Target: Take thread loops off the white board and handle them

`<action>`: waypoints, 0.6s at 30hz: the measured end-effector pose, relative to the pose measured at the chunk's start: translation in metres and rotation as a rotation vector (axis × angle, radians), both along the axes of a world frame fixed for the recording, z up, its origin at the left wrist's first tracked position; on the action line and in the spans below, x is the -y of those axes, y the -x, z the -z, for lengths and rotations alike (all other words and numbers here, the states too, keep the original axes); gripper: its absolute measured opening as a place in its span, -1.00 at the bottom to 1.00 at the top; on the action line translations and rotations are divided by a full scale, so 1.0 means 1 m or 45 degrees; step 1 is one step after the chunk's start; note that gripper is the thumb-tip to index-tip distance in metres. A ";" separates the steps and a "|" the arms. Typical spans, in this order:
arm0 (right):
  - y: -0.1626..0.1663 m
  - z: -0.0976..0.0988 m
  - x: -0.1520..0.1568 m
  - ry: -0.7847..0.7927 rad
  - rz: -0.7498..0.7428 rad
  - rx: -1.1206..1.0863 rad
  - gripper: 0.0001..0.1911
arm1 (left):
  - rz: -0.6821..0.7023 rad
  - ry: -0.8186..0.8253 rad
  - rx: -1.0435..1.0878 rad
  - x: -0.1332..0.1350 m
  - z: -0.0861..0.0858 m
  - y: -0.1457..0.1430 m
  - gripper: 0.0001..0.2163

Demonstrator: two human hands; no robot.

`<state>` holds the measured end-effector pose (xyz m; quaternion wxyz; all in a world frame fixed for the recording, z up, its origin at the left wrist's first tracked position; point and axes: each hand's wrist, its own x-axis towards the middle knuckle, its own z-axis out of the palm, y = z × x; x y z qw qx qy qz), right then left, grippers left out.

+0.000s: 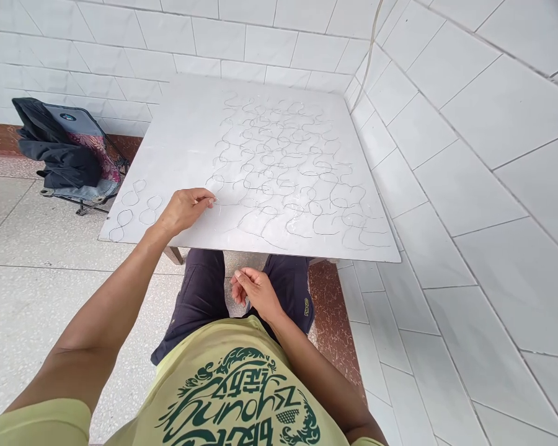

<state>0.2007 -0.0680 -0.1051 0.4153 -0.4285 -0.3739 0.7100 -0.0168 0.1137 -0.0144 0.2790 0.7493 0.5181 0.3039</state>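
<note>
We bring our left grip (pixel 185 210) down at lower centre, fingertips together at a thin dark looping strand (pixel 270 160); whether clamped on it, we cannot tell. The white square desk (pixel 190 124) seems to lay the loops flat and visible. Our right grip (pixel 255 292), fingers together, hangs empty-looking above dark trousers (pixel 199 297).

The white surface (pixel 181 118) carries thin dark grey strands (pixel 279 167) in a dense pattern of curls and loops. At the bottom of the frame, a pale yellow T-shirt (pixel 190 371) bears a dark green swirling print (pixel 237 396), and white rectangular tiles (pixel 493 186) with grey joints fill the right.
</note>
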 end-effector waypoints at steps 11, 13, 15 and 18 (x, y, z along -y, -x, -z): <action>-0.009 0.018 0.016 0.109 0.057 0.111 -0.54 | -0.227 -0.370 -0.254 0.002 -0.001 0.031 -0.73; -0.013 0.021 0.020 0.120 0.080 0.120 -0.52 | -0.474 -0.373 -0.258 0.000 -0.013 0.062 -0.78; -0.016 0.026 0.023 0.135 0.096 0.126 -0.51 | -0.646 -0.338 -0.291 -0.002 -0.026 0.097 -0.80; -0.019 0.033 0.026 0.153 0.110 0.128 -0.51 | -0.861 -0.165 -0.396 0.002 -0.038 0.140 -0.85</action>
